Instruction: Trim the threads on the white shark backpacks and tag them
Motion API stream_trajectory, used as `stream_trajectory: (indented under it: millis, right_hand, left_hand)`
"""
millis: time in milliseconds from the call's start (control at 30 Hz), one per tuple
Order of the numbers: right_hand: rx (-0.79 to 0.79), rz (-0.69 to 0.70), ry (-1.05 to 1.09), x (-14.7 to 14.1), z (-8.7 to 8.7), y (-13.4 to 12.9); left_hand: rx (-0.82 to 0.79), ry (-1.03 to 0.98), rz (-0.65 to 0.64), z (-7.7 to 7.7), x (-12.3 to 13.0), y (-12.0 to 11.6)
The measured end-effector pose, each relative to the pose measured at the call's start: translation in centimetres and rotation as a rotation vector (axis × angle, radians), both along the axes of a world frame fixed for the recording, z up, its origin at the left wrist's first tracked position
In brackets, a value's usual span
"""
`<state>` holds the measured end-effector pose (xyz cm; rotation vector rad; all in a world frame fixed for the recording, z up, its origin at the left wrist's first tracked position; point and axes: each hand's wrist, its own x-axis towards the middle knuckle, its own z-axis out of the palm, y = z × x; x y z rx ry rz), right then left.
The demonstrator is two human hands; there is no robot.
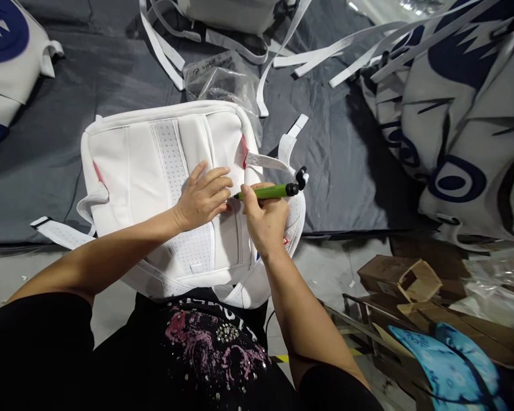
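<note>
The backpack (143, 171) is smooth, matt white fabric, its central strip dotted like perforated mesh. The green marker (268, 192) looks like smooth plastic with a soft sheen. The clear bag (223, 80) is glossy, crinkled plastic; the table cover (338, 171) is dark, creased cloth. The open box (381, 274) is matt brown cardboard.

Green pen (270, 192) in right hand (266, 220), over white backpack (197, 194).

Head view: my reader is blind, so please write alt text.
White backpack, with the left hand resting on it and the right hand holding a green pen pointed at it. Blue-marked white bags and a clear plastic bag lie nearby.
</note>
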<state>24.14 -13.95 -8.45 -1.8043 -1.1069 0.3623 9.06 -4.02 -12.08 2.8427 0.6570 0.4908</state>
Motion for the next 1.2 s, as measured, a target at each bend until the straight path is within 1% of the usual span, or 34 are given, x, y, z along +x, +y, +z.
stream_trajectory:
  millis: [200, 267, 367, 533, 633, 800, 867, 933, 1067, 1133, 1200]
  right_hand:
    - [-0.025, 0.017, -0.044, 0.1, 0.4, 0.3]
    - [-0.058, 0.042, -0.097, 0.2, 0.6, 0.4]
    - [-0.097, 0.032, -0.191, 0.4, 0.8, 0.4]
    - [-0.054, 0.077, -0.185, 0.6, 0.7, 0.3]
    - [-0.07, 0.059, -0.212, 0.6, 0.6, 0.5]
    - [-0.051, 0.059, -0.178, 0.5, 0.5, 0.5]
    - [-0.054, 0.038, -0.173, 0.6, 0.3, 0.2]
    - [-0.028, -0.004, -0.098, 0.7, 0.1, -0.2]
    - [0.073, -0.054, 0.123, 0.6, -0.3, -0.7]
    - [0.066, -0.025, 0.119, 0.4, -0.4, -0.6]
    - [0.025, 0.008, 0.05, 0.4, -0.4, -0.5]
  left_hand:
    - [-0.057, -0.011, -0.003, 0.0, 0.0, 0.1]
    - [-0.037, 0.005, 0.007, 0.1, 0.0, 0.0]
    - [0.009, -0.008, -0.009, 0.1, 0.0, 0.0]
    - [-0.036, 0.007, 0.003, -0.1, 0.1, 0.0]
    - [-0.037, 0.025, 0.007, -0.2, 0.1, 0.1]
    - [0.009, 0.015, -0.002, -0.3, 0.0, 0.1]
    - [0.023, 0.008, -0.008, -0.3, 0.0, 0.1]
    - [0.022, 0.008, -0.017, -0.3, 0.0, 0.1]
    - [0.023, 0.012, -0.024, -0.4, -0.1, 0.3]
    - [0.025, 0.015, -0.018, -0.5, -0.1, 0.4]
    - [0.022, 0.02, -0.008, -0.5, -0.1, 0.4]
